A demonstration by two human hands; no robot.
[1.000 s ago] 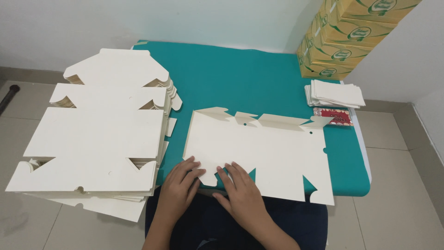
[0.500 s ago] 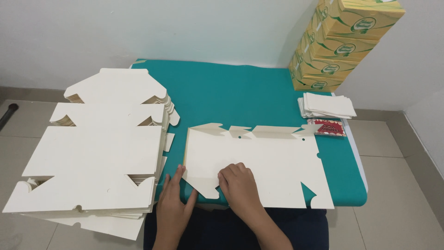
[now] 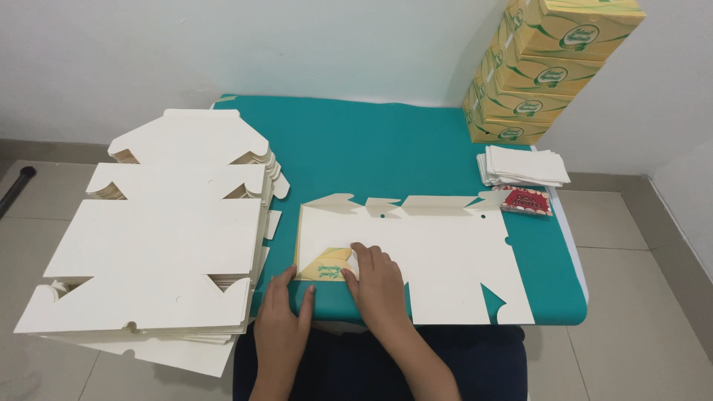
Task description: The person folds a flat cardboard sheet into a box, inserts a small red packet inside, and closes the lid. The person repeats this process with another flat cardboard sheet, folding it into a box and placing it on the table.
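One flat box blank lies at the table's near edge. The right hand, open, presses its folded printed flap; the left hand rests flat beside. One blank stack overhangs the left edge.

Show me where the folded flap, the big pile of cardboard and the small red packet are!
Folded flap (image 3: 328, 263), head view, on its yellow printed face.
Big pile of cardboard (image 3: 160, 238), head view, on the top sheet's middle.
Small red packet (image 3: 526, 200), head view, on its top face.
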